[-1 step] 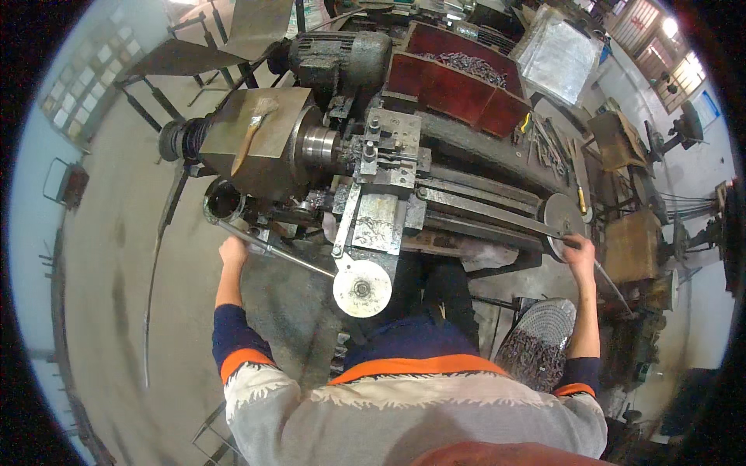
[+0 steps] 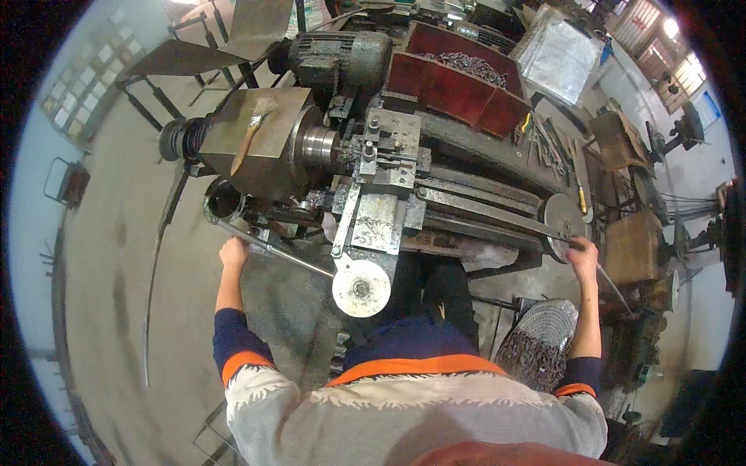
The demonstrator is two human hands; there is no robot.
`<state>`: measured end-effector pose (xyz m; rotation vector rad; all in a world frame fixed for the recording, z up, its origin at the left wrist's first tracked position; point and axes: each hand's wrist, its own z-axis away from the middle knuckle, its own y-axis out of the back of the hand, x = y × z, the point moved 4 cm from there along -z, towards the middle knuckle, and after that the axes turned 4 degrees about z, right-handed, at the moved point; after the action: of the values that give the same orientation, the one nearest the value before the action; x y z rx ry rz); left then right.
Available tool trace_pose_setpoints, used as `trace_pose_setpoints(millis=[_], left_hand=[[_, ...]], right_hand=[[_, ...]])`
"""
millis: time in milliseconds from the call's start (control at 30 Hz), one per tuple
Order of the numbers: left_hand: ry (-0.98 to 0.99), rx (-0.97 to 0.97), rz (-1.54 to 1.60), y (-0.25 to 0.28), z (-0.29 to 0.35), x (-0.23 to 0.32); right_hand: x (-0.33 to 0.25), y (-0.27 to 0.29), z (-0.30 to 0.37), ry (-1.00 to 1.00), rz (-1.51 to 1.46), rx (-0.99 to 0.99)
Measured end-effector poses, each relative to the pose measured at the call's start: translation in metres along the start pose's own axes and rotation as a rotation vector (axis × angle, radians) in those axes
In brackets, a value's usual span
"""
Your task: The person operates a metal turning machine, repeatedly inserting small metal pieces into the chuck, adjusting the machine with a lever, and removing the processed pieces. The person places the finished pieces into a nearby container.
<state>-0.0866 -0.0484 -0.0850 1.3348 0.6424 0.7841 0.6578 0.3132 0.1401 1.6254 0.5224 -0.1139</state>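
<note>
A greasy metal lathe (image 2: 388, 179) stands in front of me, with a chuck (image 2: 319, 146) at its left and a tool post (image 2: 371, 149) in the middle. My left hand (image 2: 232, 252) is closed in a fist below the left end of a long lever (image 2: 287, 256); what it grips is hidden. At the right end, my right hand (image 2: 582, 256) is closed round a metal rod (image 2: 614, 290) beside a round disc (image 2: 561, 221). Close to my body, a pale round disc (image 2: 360, 289) sits at the end of a flat link bar (image 2: 348, 217).
A brush (image 2: 247, 144) lies on the headstock cover. Behind the bed stand a motor (image 2: 342, 58) and a red bin (image 2: 458, 97) of small metal parts. Hand tools (image 2: 548, 147) lie at the right. A basket (image 2: 542, 342) of dark parts is by my right arm.
My right hand has shifted very slightly to the right and toward me. The left hand and the lathe look almost the same.
</note>
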Motion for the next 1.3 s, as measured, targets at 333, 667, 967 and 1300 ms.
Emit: trace_pose_setpoints(millis=[333,667,967,1300], left_hand=[[0.232,0.087,1.267,0.041,0.044,-0.033],[0.397,0.372,1.525,0.068,0.021,0.059],[0.485,0.502,1.658,0.066,0.017,0.071],[0.459,0.528,1.693,0.066,0.018,0.075]], right_hand=[[0.286,-0.002,-0.021,-0.451,0.733,-0.299],[0.214,-0.001,0.025,-0.588,0.691,-0.17],[0.229,-0.019,0.119,-0.642,0.516,-0.067],[0.189,-0.021,0.132,-0.67,0.516,0.056]])
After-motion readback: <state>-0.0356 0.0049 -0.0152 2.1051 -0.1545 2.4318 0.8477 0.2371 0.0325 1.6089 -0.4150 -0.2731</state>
